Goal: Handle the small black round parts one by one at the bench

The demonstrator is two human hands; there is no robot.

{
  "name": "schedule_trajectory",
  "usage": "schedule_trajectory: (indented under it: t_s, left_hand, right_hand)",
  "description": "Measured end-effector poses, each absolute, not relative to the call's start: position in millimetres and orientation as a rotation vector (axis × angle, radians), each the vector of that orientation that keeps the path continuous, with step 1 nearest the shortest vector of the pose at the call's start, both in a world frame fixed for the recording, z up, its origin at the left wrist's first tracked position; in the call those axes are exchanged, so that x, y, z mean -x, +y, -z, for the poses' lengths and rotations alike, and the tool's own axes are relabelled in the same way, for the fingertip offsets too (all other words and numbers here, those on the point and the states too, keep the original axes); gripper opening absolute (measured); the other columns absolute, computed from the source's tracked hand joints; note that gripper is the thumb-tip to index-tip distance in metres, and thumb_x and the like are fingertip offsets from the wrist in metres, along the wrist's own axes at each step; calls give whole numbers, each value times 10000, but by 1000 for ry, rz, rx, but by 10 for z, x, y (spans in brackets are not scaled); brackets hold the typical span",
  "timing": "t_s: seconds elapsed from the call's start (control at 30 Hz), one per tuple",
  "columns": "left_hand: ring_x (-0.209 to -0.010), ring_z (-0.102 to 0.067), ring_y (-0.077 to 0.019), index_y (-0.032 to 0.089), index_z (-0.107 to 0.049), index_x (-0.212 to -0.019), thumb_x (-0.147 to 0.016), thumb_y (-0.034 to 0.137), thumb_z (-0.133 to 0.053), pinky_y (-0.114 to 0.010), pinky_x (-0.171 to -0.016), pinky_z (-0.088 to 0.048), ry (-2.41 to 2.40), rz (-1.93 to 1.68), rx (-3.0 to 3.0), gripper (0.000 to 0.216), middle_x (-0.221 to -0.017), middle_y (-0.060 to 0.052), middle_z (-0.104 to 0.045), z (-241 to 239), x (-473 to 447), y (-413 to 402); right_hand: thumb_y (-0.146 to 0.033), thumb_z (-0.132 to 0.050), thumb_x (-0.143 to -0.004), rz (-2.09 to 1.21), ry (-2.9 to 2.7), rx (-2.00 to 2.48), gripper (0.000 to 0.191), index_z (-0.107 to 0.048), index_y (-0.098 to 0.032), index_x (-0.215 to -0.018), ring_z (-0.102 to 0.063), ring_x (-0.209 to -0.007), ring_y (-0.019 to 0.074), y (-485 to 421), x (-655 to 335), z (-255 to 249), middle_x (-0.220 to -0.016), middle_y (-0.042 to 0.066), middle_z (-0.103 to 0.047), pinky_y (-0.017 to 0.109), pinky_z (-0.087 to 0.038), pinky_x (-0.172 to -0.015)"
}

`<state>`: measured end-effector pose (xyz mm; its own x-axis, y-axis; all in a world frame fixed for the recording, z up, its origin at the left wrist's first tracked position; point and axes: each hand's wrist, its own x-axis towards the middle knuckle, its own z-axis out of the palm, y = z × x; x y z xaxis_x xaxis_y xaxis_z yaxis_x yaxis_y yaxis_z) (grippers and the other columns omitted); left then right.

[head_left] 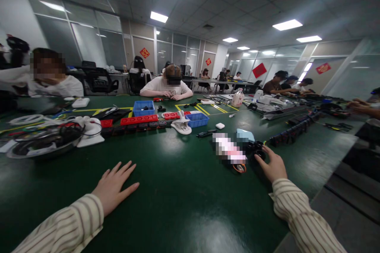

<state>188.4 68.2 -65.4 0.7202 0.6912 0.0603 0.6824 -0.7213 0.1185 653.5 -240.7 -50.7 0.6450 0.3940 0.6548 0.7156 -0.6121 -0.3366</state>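
My left hand (117,185) lies palm down on the green tabletop (166,197), its fingers spread and nothing in them. At the right, my right hand (273,165) has its thumb and index finger at the edge of a glossy black object with rounded loops (254,148); its exact kind is not clear. Just left of that object lies a phone-sized pink and white item (228,149), blurred out, with an orange loop (240,168) at its lower end. A light blue pouch-like thing (245,135) sits behind them. Both sleeves are cream with dark stripes.
A metal basin (18,153) of cables and a white stand (89,134) are at left. Red and black blocks (139,120), blue bins (144,107), a white clip (181,126) and a small white case (220,126) lie ahead. Several people sit around.
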Motion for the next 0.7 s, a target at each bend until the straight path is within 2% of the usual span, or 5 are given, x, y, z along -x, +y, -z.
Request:
schedule_trajectory:
  t_s: [0.17, 0.3, 0.43, 0.53, 0.7]
  left_hand:
    - [-1309, -246, -340, 204, -380, -1334, -787, 595, -364, -546, -1029, -236, 1144, -174, -2809, 672, -1420, -59, -330, 595, -1896, 653]
    - [-1301, -255, -357, 183, -386, -1331, -786, 625, -346, -553, -1019, -240, 1115, -179, -2799, 703, -1415, -87, -339, 547, -1905, 619]
    - [-1259, -361, -299, 145, -490, -1251, -831, 478, -380, -494, -1039, -239, 945, -255, -2916, 547, -1331, -132, -461, 444, -1938, 436]
    - [-1239, -385, -291, 159, -532, -1202, -799, 407, -465, -496, -1052, -199, 851, -337, -3032, 478, -1301, -137, -493, 297, -1872, 248]
    - [-1230, -380, -289, 174, -567, -1157, -789, 396, -469, -523, -1070, -106, 1216, -443, -3075, 440, -1280, -125, -511, -50, -1167, 207]
  right_hand:
    - [-545, -375, -757, 933, -551, 1915, 581, -537, -88, -1077, -535, -964, 329, -2402, -6035, 256, -1025, 183, -575, 495, -398, -854]
    - [-416, -403, -838, 603, -743, 1545, 306, -502, -239, -1068, -537, -1010, 276, -2141, -4915, -102, -1079, 112, -554, 425, -427, -861]
    - [-305, -470, -835, 78, -1644, 1523, 183, -545, -242, -990, -556, -936, 220, -1599, -3753, -305, -977, 67, -587, 355, -462, -801]
    - [-215, -494, -811, -191, -2053, 1475, 161, -563, -210, -956, -531, -933, 183, -1105, -3252, -136, -951, 48, -590, 316, -435, -836]
    - [-167, -513, -780, -182, -2221, 1511, 191, -566, -175, -964, -506, -905, 184, -543, -3017, 336, -955, 59, -575, 325, -421, -826]
